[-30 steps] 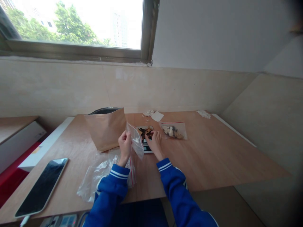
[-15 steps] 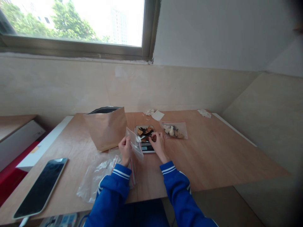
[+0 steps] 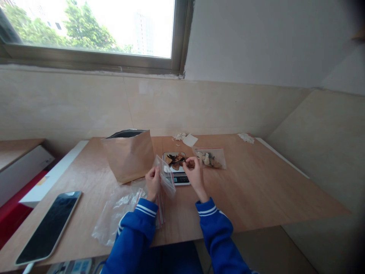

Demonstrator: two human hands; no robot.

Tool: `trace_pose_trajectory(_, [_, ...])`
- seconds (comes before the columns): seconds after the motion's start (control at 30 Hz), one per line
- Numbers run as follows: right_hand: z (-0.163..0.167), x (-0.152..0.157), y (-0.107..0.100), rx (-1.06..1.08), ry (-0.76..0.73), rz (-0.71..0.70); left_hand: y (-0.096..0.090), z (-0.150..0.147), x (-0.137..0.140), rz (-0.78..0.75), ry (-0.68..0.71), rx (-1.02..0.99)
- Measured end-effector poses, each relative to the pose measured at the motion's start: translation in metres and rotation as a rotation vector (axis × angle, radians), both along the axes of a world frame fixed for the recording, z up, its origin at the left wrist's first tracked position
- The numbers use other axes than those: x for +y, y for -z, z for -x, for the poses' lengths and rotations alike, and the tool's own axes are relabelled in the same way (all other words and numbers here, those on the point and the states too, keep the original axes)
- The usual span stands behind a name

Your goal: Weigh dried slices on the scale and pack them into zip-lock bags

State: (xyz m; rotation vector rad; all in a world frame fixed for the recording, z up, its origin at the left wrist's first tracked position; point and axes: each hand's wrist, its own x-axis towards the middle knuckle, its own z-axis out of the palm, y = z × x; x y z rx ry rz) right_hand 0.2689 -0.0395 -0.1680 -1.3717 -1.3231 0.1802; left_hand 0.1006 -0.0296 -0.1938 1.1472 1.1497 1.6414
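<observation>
My left hand point(image 3: 153, 182) is closed on a clear zip bag point(image 3: 165, 176), which hangs tilted beside the scale. The small digital scale point(image 3: 182, 179) carries a pile of dried brown and black slices point(image 3: 174, 159). At the right edge of that pile is my right hand point(image 3: 195, 175), thumb and fingertips pinched together; whatever lies between them is too small to make out. Just beyond it lies a filled zip bag point(image 3: 212, 157) with pale and dark dried pieces inside.
An upright kraft paper pouch point(image 3: 129, 156) stands open at the left. Clear plastic bags point(image 3: 116, 213) lie in front of it, near a phone point(image 3: 49, 226) with a cable. White scraps point(image 3: 180, 136) and a paper square point(image 3: 190, 140) sit at the back, with more scraps point(image 3: 246, 137) farther right.
My right hand has drawn back slightly to the right from over the scale, uncovering more of the slices and display. My left hand and its zip bag have shifted a little right.
</observation>
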Motion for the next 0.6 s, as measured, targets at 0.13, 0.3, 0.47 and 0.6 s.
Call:
trace_pose_trajectory(0.13, [0.021,-0.009,-0.037,-0.049,-0.104,-0.039,0.007,-0.001,0.000,-0.021,0.022,0.048])
trace_pose_trajectory(0.3, [0.040,-0.014,-0.049,-0.180,-0.195,-0.022,0.008,-0.001,-0.001,-0.061,0.037,0.117])
trace_pose_trajectory(0.47, [0.046,-0.016,-0.044,-0.248,-0.297,-0.004,0.004,-0.002,-0.002,-0.081,0.050,0.126])
trace_pose_trajectory(0.6, [0.043,-0.018,-0.049,-0.289,-0.388,0.022,0.004,-0.002,-0.001,-0.085,0.049,0.118])
